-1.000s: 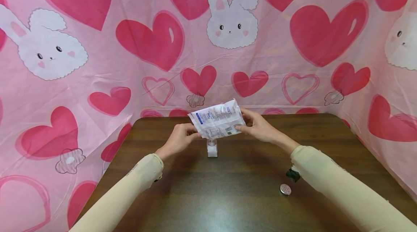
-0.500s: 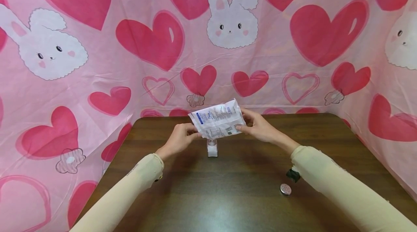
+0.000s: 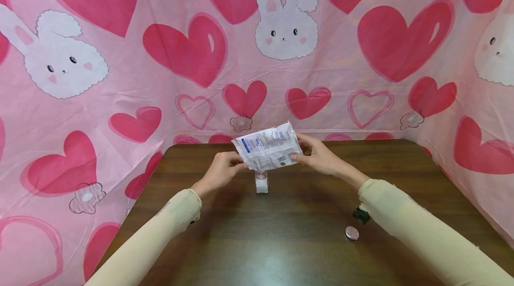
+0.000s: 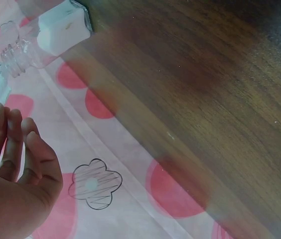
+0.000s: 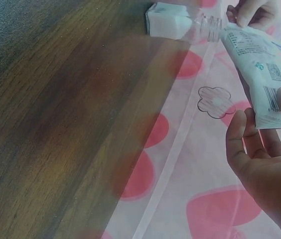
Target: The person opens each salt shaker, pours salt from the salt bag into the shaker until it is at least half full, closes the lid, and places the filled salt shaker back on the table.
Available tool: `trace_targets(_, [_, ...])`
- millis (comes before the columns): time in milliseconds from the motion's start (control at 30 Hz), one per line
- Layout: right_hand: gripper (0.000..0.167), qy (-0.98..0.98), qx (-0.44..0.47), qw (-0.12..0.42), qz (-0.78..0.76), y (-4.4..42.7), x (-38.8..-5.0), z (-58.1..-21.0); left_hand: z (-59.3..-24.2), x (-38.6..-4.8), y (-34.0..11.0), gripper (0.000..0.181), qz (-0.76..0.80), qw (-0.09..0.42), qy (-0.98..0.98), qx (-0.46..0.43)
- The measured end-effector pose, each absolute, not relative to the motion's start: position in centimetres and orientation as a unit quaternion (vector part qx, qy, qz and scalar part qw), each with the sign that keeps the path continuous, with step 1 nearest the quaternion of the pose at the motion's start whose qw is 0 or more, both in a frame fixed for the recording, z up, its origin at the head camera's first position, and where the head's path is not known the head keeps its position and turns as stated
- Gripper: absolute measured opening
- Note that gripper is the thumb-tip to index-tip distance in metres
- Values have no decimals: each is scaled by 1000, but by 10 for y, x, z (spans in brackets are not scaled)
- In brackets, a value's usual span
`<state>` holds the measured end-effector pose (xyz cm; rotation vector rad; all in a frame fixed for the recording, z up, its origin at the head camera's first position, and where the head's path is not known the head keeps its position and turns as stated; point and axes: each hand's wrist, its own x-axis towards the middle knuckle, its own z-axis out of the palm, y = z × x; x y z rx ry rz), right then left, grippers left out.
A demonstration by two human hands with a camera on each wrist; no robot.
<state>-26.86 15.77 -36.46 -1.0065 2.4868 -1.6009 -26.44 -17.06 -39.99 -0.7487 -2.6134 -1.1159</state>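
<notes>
Head view: a white printed packet is held aslant between two hands over the table, its right end higher than its left. The left hand pinches the packet's lower left corner between thumb and fingers. The right hand grips the other end, thumb on the printed face and the other fingers behind it.

Below the packet's lower edge, a clear bottle stands upright on the table, white material filling much of its body and its threaded neck uncapped. Both wrist views show the packet's left end right at the bottle's mouth; whether the two touch, I cannot tell. In the right wrist view, small print, a square code and a barcode show on the packet.

A round lid pierced with small holes lies on the table, well apart from the bottle and near the right sleeve. A small dark object, too indistinct to name, sits at that sleeve's cuff. The left sleeve is pale like the right one. Behind the table hangs a pink cloth printed with red hearts, white rabbits and outlined flowers.
</notes>
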Motion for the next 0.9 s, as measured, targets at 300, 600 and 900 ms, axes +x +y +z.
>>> trace_targets(300, [63,794,-317,9,-518,158,-269,-366,-399,-265,-171,6,-377,104,-883,-260])
trace_targets(600, [62,793,-321,9,-518,157,-268,-365,-400,-264,-170,7,-373,107,-884,-261])
trace_targets(900, [64,798,-313,12,-514,158,-268,-364,-399,-264,-170,6,-375,107,-883,-260])
